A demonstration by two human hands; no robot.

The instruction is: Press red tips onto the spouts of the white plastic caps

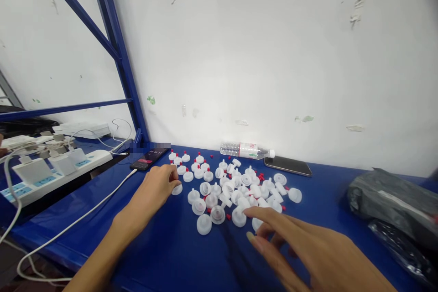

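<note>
white under my left hand (158, 185), one cap (177, 190) is being pinched from above, my fingers hiding its top. just beyond, red-tipped caps (198, 173) are standing together, perhaps to avoid mixing with the plain caps (237, 197). there my right hand (304, 246) is holding thumb and forefinger parted; whether it's touching any, i can't tell.

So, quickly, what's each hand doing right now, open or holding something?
Left hand: closed, pinching the top of a round white plastic cap.
Right hand: open, close to another white plastic cap; contact can't be told.
</note>
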